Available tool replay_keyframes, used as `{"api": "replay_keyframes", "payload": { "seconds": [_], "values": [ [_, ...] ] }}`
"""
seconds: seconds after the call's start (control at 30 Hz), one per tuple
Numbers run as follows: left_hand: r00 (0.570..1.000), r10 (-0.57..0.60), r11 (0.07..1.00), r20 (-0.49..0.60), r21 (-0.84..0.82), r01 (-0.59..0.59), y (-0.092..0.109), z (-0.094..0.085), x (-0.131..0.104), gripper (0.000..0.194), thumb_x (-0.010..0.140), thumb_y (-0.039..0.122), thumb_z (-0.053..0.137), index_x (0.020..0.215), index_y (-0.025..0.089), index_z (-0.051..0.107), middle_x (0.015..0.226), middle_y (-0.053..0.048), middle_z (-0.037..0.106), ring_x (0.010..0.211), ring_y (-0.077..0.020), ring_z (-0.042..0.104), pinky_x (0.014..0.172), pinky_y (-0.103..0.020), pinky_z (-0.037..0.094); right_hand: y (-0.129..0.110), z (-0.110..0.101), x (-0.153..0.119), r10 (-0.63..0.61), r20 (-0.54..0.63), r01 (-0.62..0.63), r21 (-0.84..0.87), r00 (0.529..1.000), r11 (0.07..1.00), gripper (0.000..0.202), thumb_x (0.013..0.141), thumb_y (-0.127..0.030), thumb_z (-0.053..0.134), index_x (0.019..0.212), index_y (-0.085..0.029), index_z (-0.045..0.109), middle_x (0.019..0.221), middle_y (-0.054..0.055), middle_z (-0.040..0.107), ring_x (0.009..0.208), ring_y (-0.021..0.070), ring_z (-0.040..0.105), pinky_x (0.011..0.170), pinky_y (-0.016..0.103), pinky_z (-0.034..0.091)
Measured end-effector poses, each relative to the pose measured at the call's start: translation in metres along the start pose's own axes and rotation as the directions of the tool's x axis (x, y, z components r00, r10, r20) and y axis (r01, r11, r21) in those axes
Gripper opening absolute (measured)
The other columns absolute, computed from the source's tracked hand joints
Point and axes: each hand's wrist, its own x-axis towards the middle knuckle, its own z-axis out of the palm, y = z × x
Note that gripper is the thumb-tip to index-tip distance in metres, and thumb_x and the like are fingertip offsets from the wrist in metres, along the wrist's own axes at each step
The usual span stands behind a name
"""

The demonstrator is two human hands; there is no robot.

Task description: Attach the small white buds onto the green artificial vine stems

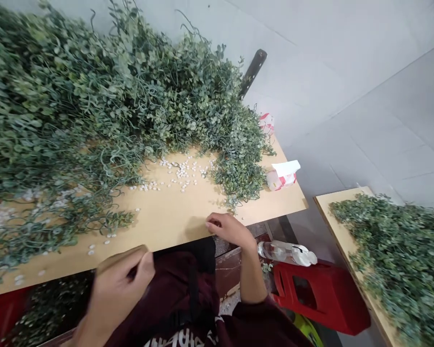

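Note:
My left hand (125,282) is closed just in front of the table's front edge, thumb against curled fingers. Whatever it may hold is hidden. My right hand (227,228) rests low over the table edge, its fingers curled in toward the thumb; nothing I can name shows in it. Between and beyond the hands lie many small white pieces (183,169), scattered on the pale wooden table (166,212). Artificial leafy green stems (159,96) are heaped along the back. A few loose sprigs (119,219) reach forward on the left, and one bunch (238,178) lies beyond my right hand.
A tissue pack (284,175) sits near the table's right end, with another red-and-white pack (266,122) behind it. A dark perforated metal bar (253,72) stands behind the greenery. Lower right are a red stool (329,296), a clear bottle (287,252) and another leaf-covered table (342,196).

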Motion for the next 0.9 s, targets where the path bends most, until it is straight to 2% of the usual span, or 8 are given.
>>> {"api": "replay_keyframes", "payload": {
  "seconds": [0.07, 0.2, 0.27, 0.37, 0.47, 0.6, 0.77, 0.9],
  "values": [
    [0.994, 0.067, 0.998, 0.09, -0.025, -0.064, -0.017, 0.025, 0.015, 0.041, 0.09, 0.02, 0.049, 0.052, 0.017, 0.035, 0.05, 0.005, 0.029, 0.044, -0.0059, 0.032, 0.043, -0.02, 0.029, -0.01, -0.003, 0.037, -0.091, -0.017, 0.092, 0.108, 0.996, 0.99, 0.019, 0.093, -0.033, 0.051, 0.096, -0.02, 0.065, 0.08, 0.001, 0.07, 0.075, 0.0149, 0.066, 0.068, 0.024, 0.048],
    [0.991, 0.12, 0.989, -0.061, 0.088, -0.115, -0.055, 0.064, 0.019, 0.038, 0.09, 0.015, 0.049, 0.055, 0.018, 0.034, 0.052, 0.006, 0.028, 0.045, -0.007, 0.031, 0.048, -0.023, 0.029, -0.022, -0.013, 0.134, -0.067, -0.277, 0.124, 0.192, 0.958, 0.974, 0.027, 0.095, -0.029, 0.044, 0.116, -0.02, 0.057, 0.1, 0.006, 0.067, 0.071, 0.0128, 0.068, 0.062, 0.024, 0.052],
    [0.974, 0.21, 0.969, -0.088, 0.151, -0.196, -0.068, 0.072, 0.017, 0.036, 0.09, 0.013, 0.049, 0.056, 0.019, 0.036, 0.052, 0.006, 0.032, 0.046, -0.0078, 0.034, 0.051, -0.024, 0.03, -0.026, -0.022, 0.177, -0.035, -0.395, 0.08, 0.098, 0.918, 0.992, 0.032, 0.095, -0.023, 0.041, 0.125, -0.02, 0.051, 0.109, 0.007, 0.065, 0.075, 0.0125, 0.068, 0.067, 0.025, 0.054],
    [0.947, 0.312, 0.924, -0.075, 0.257, -0.283, -0.074, 0.077, 0.016, 0.033, 0.089, 0.012, 0.049, 0.058, 0.02, 0.04, 0.052, 0.005, 0.039, 0.048, -0.0097, 0.04, 0.054, -0.026, 0.033, -0.034, -0.033, 0.217, -0.098, -0.419, -0.018, -0.264, 0.903, 0.964, 0.038, 0.093, -0.015, 0.04, 0.129, -0.021, 0.05, 0.114, 0.008, 0.065, 0.098, 0.0185, 0.066, 0.086, 0.032, 0.052],
    [0.936, 0.343, 0.898, -0.078, 0.321, -0.302, -0.074, 0.078, 0.017, 0.032, 0.089, 0.011, 0.049, 0.059, 0.021, 0.041, 0.052, 0.004, 0.042, 0.048, -0.0109, 0.041, 0.054, -0.027, 0.034, -0.044, -0.04, 0.234, -0.082, -0.371, -0.153, -0.563, 0.925, 0.812, 0.037, 0.094, -0.018, 0.044, 0.13, -0.024, 0.049, 0.124, 0.011, 0.06, 0.106, 0.0242, 0.063, 0.089, 0.038, 0.05],
    [0.937, 0.34, 0.9, -0.083, 0.32, -0.297, -0.075, 0.079, 0.017, 0.033, 0.089, 0.01, 0.048, 0.059, 0.021, 0.04, 0.052, 0.004, 0.043, 0.048, -0.0115, 0.042, 0.054, -0.028, 0.034, -0.055, -0.049, 0.239, -0.045, -0.32, -0.211, -0.717, 0.946, 0.665, 0.03, 0.095, -0.021, 0.045, 0.124, -0.021, 0.051, 0.121, 0.014, 0.061, 0.103, 0.0257, 0.064, 0.086, 0.037, 0.05],
    [0.938, 0.337, 0.896, -0.076, 0.332, -0.295, -0.076, 0.079, 0.015, 0.033, 0.089, 0.011, 0.047, 0.059, 0.021, 0.039, 0.053, 0.004, 0.042, 0.049, -0.0118, 0.042, 0.054, -0.028, 0.034, -0.064, -0.07, 0.23, -0.112, -0.309, -0.166, -0.744, 0.945, 0.647, 0.022, 0.094, -0.018, 0.043, 0.108, -0.019, 0.06, 0.114, 0.013, 0.065, 0.099, 0.0242, 0.063, 0.08, 0.031, 0.047],
    [0.938, 0.338, 0.896, -0.07, 0.33, -0.298, -0.077, 0.079, 0.015, 0.032, 0.09, 0.011, 0.047, 0.06, 0.021, 0.039, 0.054, 0.003, 0.042, 0.05, -0.012, 0.042, 0.055, -0.028, 0.034, -0.07, -0.091, 0.212, -0.238, -0.379, -0.106, -0.695, 0.894, 0.711, 0.021, 0.094, -0.02, 0.043, 0.09, -0.019, 0.063, 0.103, 0.011, 0.066, 0.093, 0.0238, 0.061, 0.074, 0.03, 0.045]
  ]
}}
